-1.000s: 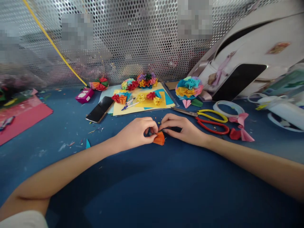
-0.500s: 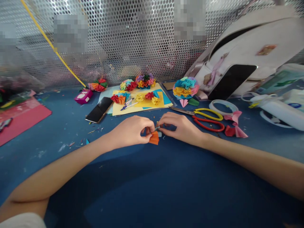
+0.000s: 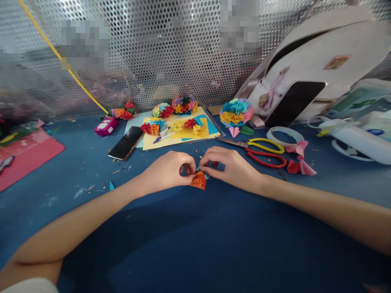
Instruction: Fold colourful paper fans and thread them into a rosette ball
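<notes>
Between the thumb and fingers of my left hand [image 3: 166, 171] is a small folded piece of orange paper [image 3: 199, 181], its flared edge pointing down toward me. My right hand [image 3: 235, 167] is closed in a pinch at the paper's gathered top, on a small pale strip [image 3: 207, 176] that looks like tape. The strip lies against the orange paper, and its far part is hidden by my fingertips. Both hands meet just above the blue tabletop [image 3: 189, 236]. Right of them lie scissors [image 3: 265, 152] with one yellow and one red handle loop.
Paper flowers [image 3: 185, 105] and pens [image 3: 161, 136] lie on coloured sheets behind my hands. A phone [image 3: 126, 143] and purple box [image 3: 106, 126] are left. Right are a multicoloured pompom [image 3: 236, 112], tape roll [image 3: 285, 135], pink paper pieces [image 3: 301, 156] and a backpack [image 3: 345, 44] with a phone.
The pale strip has been drawn in closer around the top of the orange paper, and my right fingertips have shifted slightly. The whole view has moved a little.
</notes>
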`<state>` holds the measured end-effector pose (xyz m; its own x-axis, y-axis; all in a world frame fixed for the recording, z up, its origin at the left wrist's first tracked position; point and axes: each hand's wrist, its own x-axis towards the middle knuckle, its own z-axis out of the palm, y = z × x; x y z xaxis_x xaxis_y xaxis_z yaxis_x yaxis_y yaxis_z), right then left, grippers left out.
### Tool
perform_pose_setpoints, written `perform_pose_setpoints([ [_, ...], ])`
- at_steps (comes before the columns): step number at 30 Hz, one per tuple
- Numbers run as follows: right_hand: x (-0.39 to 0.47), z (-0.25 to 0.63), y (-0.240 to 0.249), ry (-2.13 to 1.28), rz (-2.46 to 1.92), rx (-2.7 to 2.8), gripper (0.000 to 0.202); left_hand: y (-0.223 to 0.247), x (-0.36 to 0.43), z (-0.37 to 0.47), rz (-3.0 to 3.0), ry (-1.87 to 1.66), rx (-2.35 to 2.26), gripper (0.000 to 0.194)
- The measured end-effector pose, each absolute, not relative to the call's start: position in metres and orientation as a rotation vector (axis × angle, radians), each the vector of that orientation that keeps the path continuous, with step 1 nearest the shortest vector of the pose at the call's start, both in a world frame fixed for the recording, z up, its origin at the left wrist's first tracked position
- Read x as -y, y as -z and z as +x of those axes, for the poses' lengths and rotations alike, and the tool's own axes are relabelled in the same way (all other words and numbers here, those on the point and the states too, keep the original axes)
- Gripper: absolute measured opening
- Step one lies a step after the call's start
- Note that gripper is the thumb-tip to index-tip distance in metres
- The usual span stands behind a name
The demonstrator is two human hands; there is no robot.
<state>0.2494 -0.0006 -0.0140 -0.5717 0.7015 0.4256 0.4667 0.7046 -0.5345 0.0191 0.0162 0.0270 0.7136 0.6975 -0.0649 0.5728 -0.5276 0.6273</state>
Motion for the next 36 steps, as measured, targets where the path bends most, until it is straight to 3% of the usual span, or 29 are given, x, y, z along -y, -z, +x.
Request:
perform_pose_setpoints([
  [15, 0.004, 0.246, 0.012, -0.591, -0.967, 2.239, 0.019, -0.011, -0.014, 0.023, 2.192, -0.407, -0.916, 0.006],
  [24, 0.006, 0.246, 0.014, -0.663, -0.985, 2.205, 0.015, -0.001, -0.017, 0.025, 1.988, -0.460, -0.875, 0.013],
  [30, 0.006, 0.246, 0.012, -0.750, -1.019, 2.160, 0.009, 0.000, -0.017, 0.025, 1.984, -0.418, -0.910, 0.004],
  [36, 0.003, 0.248, 0.010, -0.837, -1.051, 2.169, 0.014, -0.009, -0.012, 0.024, 2.217, -0.529, -0.900, 0.008],
])
